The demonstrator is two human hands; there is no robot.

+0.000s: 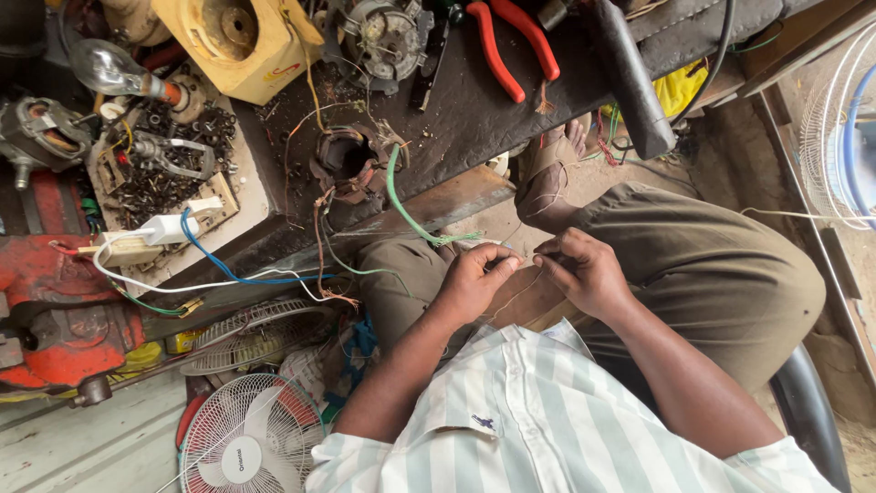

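Note:
My left hand (474, 278) and my right hand (584, 269) meet over my lap, both pinching a thin bare copper wire (527, 260) between the fingertips. Loose strands of that wire hang down between the hands toward my striped shirt. A green wire (401, 205) runs from my left hand up to a wound motor stator (347, 160) lying on the dark workbench (474, 110). I sit with one leg folded, my bare foot (547, 173) against the bench edge.
Red-handled pliers (506, 46), a yellow motor housing (242, 41), a tray of screws and nuts (155, 164) and a white plug with blue wire (173, 228) lie on the bench. A red vise (55, 310) and small fans (242, 443) sit at left; a fan guard (839, 128) at right.

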